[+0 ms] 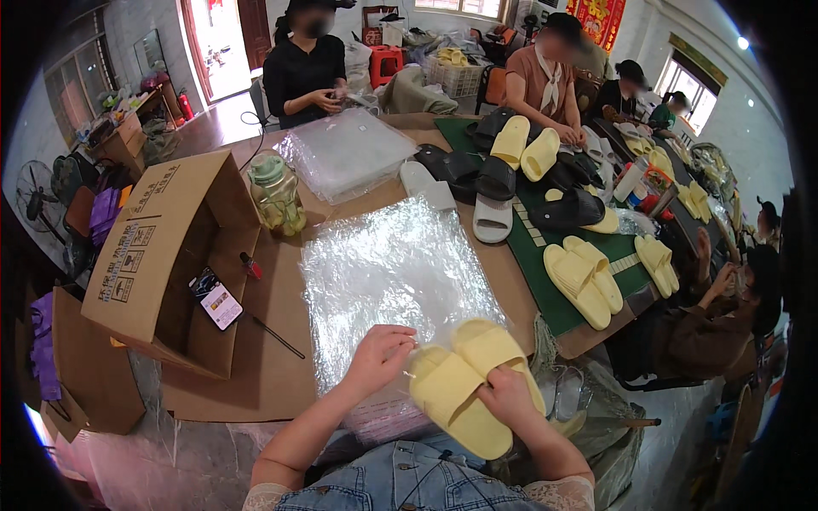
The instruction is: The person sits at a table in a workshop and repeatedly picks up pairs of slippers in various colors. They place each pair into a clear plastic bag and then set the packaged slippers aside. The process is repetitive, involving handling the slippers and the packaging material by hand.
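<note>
A pair of pale yellow slippers (450, 393) is in my right hand (509, 396), whose fingers grip them at the straps, partly hidden by the straps. My left hand (382, 356) is closed, its fingertips pinched at thin clear plastic beside the slippers' toes. Where that plastic begins and ends is hard to see. Under and beyond my hands lies a stack of shiny clear plastic bags (388, 264) on the cardboard-covered table.
At the left stands an open cardboard box (162, 264) with a phone (215, 298) leaning in it. Behind it is a glass jar (277, 200). More clear bags (349, 153) lie farther back. Yellow, black and grey slippers (582, 277) cover a green mat at right. Several people sit or stand around.
</note>
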`<state>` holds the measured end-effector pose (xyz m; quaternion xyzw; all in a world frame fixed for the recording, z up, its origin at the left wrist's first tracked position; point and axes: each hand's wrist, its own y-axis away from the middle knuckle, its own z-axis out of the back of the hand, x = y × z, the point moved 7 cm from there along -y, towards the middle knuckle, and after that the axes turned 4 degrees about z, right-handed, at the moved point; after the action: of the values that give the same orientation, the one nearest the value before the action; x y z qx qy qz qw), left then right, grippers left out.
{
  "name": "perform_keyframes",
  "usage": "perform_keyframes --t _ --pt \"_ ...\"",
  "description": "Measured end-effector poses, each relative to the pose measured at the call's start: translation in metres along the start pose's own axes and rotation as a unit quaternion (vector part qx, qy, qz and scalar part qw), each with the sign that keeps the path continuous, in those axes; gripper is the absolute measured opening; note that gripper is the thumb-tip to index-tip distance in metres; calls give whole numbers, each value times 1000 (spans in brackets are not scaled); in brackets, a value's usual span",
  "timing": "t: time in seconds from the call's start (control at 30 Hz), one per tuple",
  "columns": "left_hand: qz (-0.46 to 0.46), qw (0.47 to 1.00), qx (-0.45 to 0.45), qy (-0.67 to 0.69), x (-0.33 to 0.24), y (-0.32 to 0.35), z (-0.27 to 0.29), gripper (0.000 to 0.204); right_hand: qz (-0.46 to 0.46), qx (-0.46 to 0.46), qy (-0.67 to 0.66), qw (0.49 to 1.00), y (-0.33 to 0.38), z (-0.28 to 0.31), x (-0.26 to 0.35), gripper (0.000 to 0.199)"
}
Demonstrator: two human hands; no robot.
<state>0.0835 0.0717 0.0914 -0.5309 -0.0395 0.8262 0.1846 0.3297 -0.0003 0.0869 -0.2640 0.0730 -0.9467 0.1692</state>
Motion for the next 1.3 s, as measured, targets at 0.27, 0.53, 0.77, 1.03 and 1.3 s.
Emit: perform_keyframes --t 0.27,0.53,0.77,1.03,1.3 --pt "-63 996 45 -37 -27 6 -18 15 28 30 -34 999 -29 -48 14 26" --pt "-80 994 69 -12 -44 8 -12 30 18 -33 0 999 -59 -59 23 22" --pt "-165 957 14 -238 -76 14 -26 49 4 37 1 999 -63 -81 28 22" --pt "-197 964 -13 -180 -61 16 -42 34 22 -7 -32 999 -51 -97 20 22" --pt "-219 970 58 -83 -79 24 -46 35 25 -7 -64 998 -86 -112 17 22"
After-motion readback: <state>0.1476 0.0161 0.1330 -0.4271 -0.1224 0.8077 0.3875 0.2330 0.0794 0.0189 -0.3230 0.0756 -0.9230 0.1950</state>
